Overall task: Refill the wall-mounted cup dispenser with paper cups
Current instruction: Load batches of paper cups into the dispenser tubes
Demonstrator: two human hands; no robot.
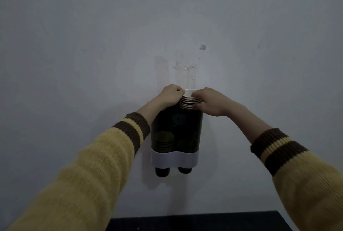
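A dark, see-through cup dispenser with a white band along its bottom hangs on the grey wall. A stack of paper cups sticks out of its top on the right side, rims showing. My left hand and my right hand pinch the stack from either side at the rims. Inside the left tube a short stack of cups is visible. Two dark cup bottoms poke out below the white band.
Clear tape and a worn mark sit on the wall just above the dispenser. A dark table edge lies below at the bottom of view. Both forearms wear yellow knitted sleeves with brown cuffs.
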